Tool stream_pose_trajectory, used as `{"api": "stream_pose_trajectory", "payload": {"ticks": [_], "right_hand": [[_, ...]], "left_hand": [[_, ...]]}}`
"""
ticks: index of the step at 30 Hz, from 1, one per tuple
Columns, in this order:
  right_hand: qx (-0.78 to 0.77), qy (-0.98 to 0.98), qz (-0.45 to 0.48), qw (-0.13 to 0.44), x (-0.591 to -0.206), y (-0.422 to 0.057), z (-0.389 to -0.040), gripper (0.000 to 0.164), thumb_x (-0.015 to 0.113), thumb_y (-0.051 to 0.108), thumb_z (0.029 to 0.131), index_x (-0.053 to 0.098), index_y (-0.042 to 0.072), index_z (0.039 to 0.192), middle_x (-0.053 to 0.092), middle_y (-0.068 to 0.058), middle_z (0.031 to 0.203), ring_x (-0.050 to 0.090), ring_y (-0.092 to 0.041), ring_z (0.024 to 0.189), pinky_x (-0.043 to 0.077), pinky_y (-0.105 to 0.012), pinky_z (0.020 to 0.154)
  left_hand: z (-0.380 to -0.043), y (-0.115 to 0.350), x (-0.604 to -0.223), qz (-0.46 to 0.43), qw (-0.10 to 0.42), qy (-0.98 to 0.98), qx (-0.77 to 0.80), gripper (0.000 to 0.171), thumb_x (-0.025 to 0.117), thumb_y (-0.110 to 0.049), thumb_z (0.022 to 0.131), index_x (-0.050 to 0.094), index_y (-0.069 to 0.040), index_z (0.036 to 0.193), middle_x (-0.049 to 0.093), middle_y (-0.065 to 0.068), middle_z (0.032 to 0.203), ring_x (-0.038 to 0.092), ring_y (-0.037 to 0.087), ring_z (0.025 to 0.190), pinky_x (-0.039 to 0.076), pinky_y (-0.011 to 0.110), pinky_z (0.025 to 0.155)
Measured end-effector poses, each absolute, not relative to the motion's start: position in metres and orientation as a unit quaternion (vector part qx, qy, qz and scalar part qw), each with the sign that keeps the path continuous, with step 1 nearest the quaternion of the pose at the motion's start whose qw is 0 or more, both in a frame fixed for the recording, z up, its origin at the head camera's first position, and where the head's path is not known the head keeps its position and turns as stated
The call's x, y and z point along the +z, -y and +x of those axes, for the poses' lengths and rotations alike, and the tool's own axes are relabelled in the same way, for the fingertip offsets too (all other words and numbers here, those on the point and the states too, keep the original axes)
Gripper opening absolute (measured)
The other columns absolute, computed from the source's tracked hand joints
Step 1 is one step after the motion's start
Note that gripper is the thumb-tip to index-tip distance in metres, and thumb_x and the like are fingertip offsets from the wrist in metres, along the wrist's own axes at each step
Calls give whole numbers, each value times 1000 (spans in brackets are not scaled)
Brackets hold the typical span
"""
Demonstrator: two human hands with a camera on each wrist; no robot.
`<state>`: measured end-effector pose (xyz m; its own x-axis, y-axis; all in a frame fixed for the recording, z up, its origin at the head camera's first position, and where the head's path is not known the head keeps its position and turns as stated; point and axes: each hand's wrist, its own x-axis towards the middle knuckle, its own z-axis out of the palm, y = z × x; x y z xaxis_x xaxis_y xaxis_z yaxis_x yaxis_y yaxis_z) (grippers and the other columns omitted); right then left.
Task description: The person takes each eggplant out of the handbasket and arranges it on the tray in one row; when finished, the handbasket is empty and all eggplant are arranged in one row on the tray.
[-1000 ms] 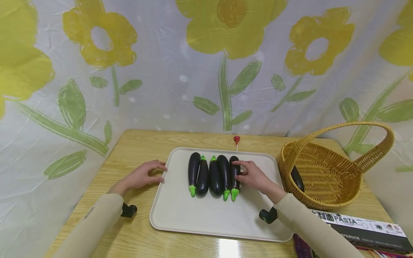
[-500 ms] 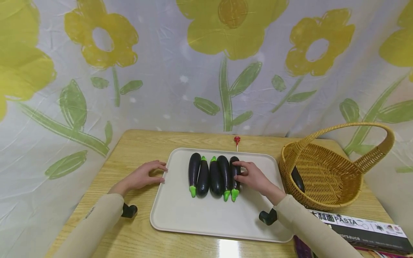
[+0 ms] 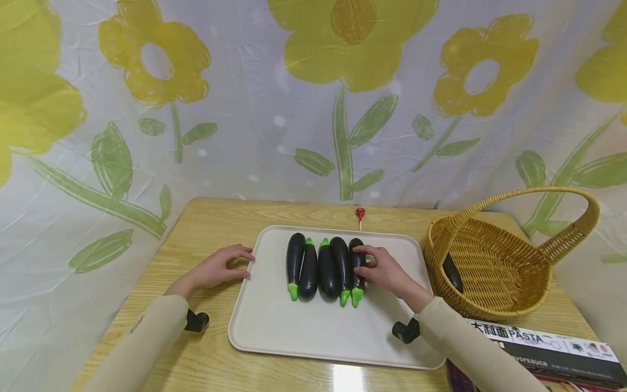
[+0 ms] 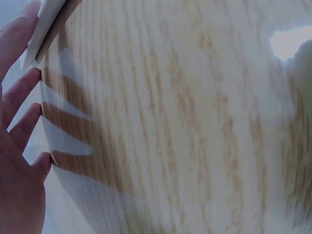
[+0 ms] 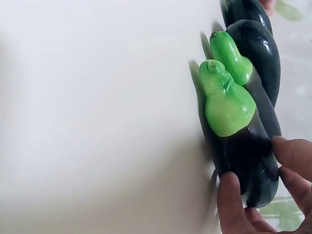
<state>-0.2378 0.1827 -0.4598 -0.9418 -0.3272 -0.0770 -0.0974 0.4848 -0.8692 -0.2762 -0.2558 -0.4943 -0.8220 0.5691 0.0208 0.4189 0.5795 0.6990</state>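
Observation:
Several glossy black eggplants [image 3: 308,269] with bright green caps lie side by side on a cream tray [image 3: 289,335], some caps toward the person and some away. My right hand [image 3: 384,269] grips the rightmost eggplant [image 3: 360,282], thumb on its left side and fingers around the other side. In the right wrist view that eggplant's green cap [image 5: 229,109] points away from the hand. My left hand [image 3: 220,267] is at the tray's left rim, thumb and fingertips right at the edge; the left wrist view shows its fingers [image 4: 22,97] spread and extended.
On the right stands a wicker basket [image 3: 475,307] with a tall handle and one dark eggplant [image 3: 453,274] inside. A pasta box [image 3: 563,348] lies in front of it. Behind the tray is a red lollipop [image 3: 360,212]. A flowered curtain [image 3: 245,136] backs the wooden table [image 3: 210,223].

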Motion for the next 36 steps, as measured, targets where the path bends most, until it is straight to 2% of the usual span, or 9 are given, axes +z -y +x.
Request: {"api": "stream_pose_trajectory", "payload": {"ticks": [6, 11, 13, 19, 24, 27, 31, 36], "right_hand": [[-501, -849, -125, 112, -460, -185, -235, 49, 68, 2, 90, 52, -2, 135, 53, -28, 129, 69, -24, 90, 56, -33, 68], [-504, -850, -107, 107, -455, -196, -217, 50, 68, 8, 91, 52, 4, 139, 42, -25, 145, 60, -39, 115, 55, -42, 85], [-512, -847, -99, 107, -451, -203, -204, 50, 69, 14, 92, 52, 7, 139, 39, -23, 147, 55, -41, 122, 53, -42, 90], [-540, -832, -94, 85, -435, -226, -161, 43, 66, 29, 95, 56, 13, 134, 48, -13, 141, 59, -30, 117, 53, -31, 88], [-537, -834, -110, 59, -412, -253, -137, 39, 60, 26, 99, 55, 9, 134, 55, -15, 134, 61, -18, 113, 53, -26, 88], [-536, -832, -113, 86, -399, -278, -130, 40, 57, 23, 101, 52, 6, 136, 55, -19, 134, 61, -11, 110, 53, -27, 88], [-513, -842, -109, 129, -387, -318, -131, 42, 54, 23, 102, 49, 4, 139, 51, -23, 138, 63, -15, 110, 53, -27, 87], [-464, -868, -121, 134, -381, -361, -150, 42, 49, 22, 104, 47, -3, 139, 49, -29, 137, 65, -23, 106, 53, -25, 85]], "left_hand": [[-276, 255, -494, 285, 97, -882, 362, 38, 74, -30, 88, 66, -13, 121, 49, 20, 143, 27, 47, 140, 19, 63, 113], [-277, 254, -494, 287, 94, -882, 361, 38, 74, -29, 88, 66, -13, 121, 49, 20, 142, 27, 47, 140, 18, 62, 113], [-277, 254, -495, 289, 88, -883, 359, 37, 74, -29, 88, 66, -12, 121, 50, 21, 141, 27, 48, 139, 18, 63, 113], [-277, 255, -496, 289, 81, -886, 353, 38, 74, -31, 88, 66, -13, 120, 50, 21, 141, 29, 48, 139, 19, 63, 113], [-277, 255, -497, 294, 77, -885, 353, 37, 75, -30, 88, 66, -12, 120, 50, 22, 140, 29, 49, 138, 20, 64, 111], [-277, 256, -497, 298, 77, -882, 357, 37, 74, -29, 88, 67, -12, 119, 51, 23, 140, 30, 50, 137, 21, 65, 110], [-276, 256, -496, 296, 84, -880, 363, 37, 74, -30, 88, 67, -12, 119, 50, 23, 140, 29, 50, 137, 21, 66, 110], [-277, 256, -495, 295, 86, -880, 362, 36, 75, -28, 88, 66, -12, 119, 49, 23, 141, 28, 50, 138, 21, 66, 110]]}}
